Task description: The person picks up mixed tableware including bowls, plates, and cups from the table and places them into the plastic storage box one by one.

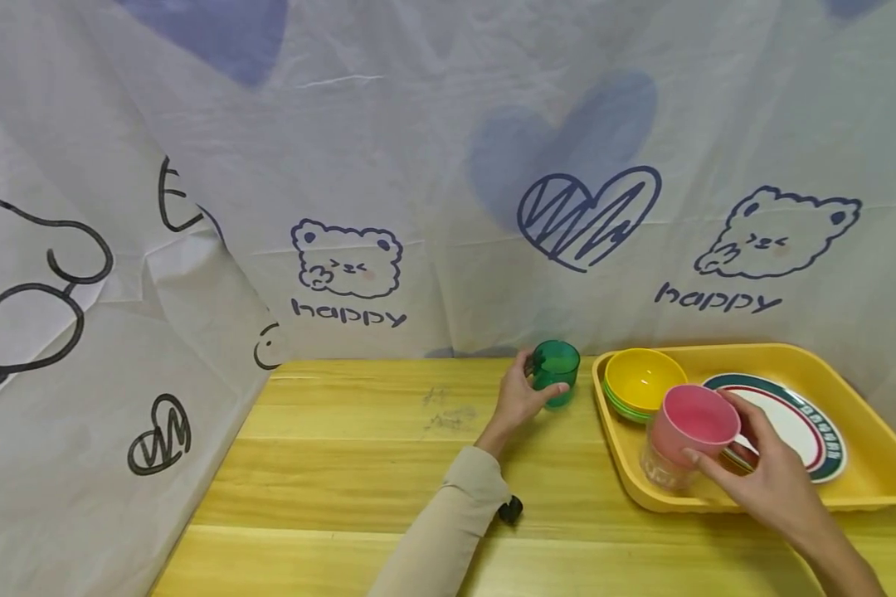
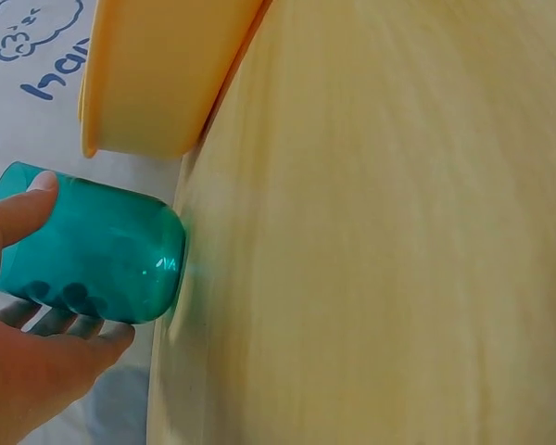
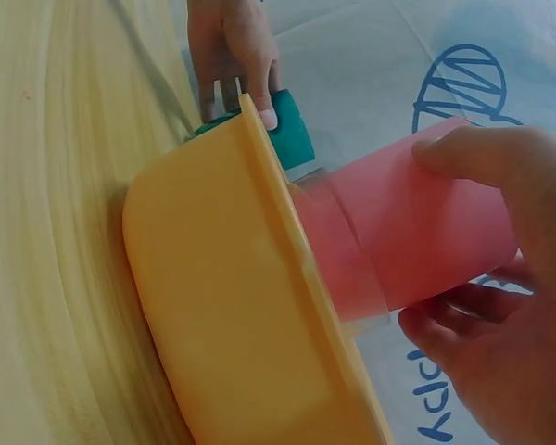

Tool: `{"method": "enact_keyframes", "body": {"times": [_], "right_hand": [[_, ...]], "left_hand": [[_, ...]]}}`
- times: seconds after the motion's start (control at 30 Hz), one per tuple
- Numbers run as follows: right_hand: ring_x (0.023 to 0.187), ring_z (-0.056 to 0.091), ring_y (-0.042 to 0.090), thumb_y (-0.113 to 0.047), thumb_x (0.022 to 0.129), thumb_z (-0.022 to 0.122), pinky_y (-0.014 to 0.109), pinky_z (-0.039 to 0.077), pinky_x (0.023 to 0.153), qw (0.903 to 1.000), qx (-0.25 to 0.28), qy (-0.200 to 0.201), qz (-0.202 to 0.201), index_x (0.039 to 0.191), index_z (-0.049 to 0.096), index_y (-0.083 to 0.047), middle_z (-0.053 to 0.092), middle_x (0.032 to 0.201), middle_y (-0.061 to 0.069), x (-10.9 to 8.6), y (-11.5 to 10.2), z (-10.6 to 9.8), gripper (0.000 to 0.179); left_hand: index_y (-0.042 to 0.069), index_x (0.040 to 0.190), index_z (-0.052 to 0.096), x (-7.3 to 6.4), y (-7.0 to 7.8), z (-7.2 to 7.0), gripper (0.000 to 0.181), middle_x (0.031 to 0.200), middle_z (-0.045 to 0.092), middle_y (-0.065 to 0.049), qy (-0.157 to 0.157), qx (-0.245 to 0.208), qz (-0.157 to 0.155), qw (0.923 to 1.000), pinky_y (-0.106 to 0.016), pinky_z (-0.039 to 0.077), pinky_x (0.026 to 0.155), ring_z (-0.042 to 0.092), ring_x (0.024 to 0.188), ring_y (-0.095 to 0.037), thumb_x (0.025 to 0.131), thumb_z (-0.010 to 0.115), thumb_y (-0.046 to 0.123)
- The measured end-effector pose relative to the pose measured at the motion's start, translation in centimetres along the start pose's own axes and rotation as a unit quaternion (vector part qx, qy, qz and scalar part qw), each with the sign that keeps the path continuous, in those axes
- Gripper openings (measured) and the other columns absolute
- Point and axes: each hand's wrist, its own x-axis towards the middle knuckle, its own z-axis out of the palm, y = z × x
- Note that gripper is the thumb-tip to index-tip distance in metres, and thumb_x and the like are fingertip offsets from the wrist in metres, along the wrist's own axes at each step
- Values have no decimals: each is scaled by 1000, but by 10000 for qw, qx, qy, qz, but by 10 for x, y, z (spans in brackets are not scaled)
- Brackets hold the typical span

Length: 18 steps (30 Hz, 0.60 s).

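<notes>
My left hand (image 1: 517, 400) holds a clear green cup (image 1: 558, 361) at the back of the table, left of the yellow tray. In the left wrist view, the thumb lies on one side of the green cup (image 2: 102, 241) and the fingers on the other; its base meets the tabletop. With my right hand (image 1: 780, 477) I grip a pink cup (image 1: 690, 431) over the tray's front left corner. The lower part of the pink cup (image 3: 426, 222) sits inside a clear cup (image 1: 663, 471) in the tray.
The yellow tray (image 1: 877, 489) stands on the right of the wooden table (image 1: 328, 464). It holds a yellow bowl (image 1: 642, 377) stacked on green bowls (image 1: 618, 405), and a white plate (image 1: 772, 414) with a green and red rim. A printed cloth (image 1: 448, 166) hangs behind the table.
</notes>
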Motion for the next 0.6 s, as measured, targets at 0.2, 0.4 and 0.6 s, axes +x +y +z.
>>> {"method": "enact_keyframes", "body": {"times": [0.2,0.4,0.6], "right_hand": [[119,50,46,-24,82,90,-4,37,82,9996,-235,52,-143,151,36,2,52,137,30,2,2,-2,91],[116,51,44,-24,81,90,-5,38,80,9995,-277,84,-92,149,37,2,53,133,30,3,4,-2,90],[118,49,44,-24,81,90,-5,37,81,9998,-178,27,-123,154,33,0,51,137,30,3,5,-1,95]], "left_hand": [[4,146,47,0,2,0,72,140,58,-16,15,45,-38,10000,-43,49,109,55,130,-30,86,85,16],[3,145,48,0,4,-1,71,139,58,-18,20,12,11,10000,-44,49,109,55,130,-31,85,86,14],[2,145,48,0,3,0,72,140,58,-18,50,18,12,10000,-44,49,109,55,131,-32,85,86,13]]}}
